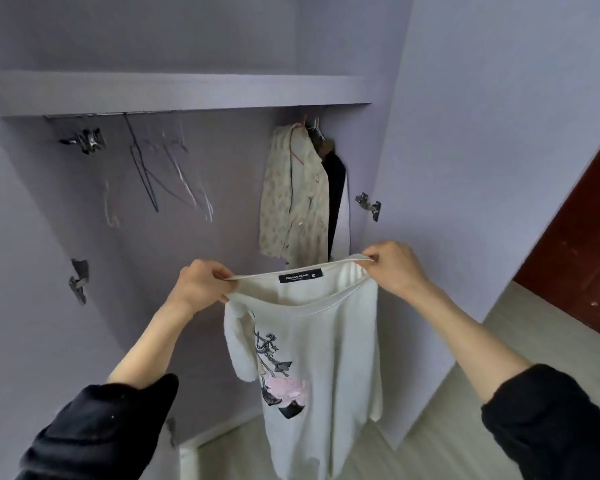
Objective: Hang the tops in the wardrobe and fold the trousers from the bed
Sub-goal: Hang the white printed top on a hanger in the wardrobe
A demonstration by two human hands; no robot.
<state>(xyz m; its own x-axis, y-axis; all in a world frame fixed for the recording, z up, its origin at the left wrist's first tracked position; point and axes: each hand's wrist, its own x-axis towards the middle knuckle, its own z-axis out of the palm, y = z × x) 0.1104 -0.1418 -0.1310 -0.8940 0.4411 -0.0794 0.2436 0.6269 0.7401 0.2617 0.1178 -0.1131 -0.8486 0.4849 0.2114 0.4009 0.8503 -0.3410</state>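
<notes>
Black fuzzy sleeves [94,431] pushed up both forearms, bare hands, no rings or watch visible.

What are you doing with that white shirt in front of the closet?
A person stands at the open wardrobe, holding up a white top by its neckline. The left hand pinches one side of the collar and the right hand pinches the other, so the top hangs down between them. It is not on a hanger yet. Empty hangers dangle from the rail on the left, and a patterned shirt already hangs on the right with a dark garment behind it.
</notes>
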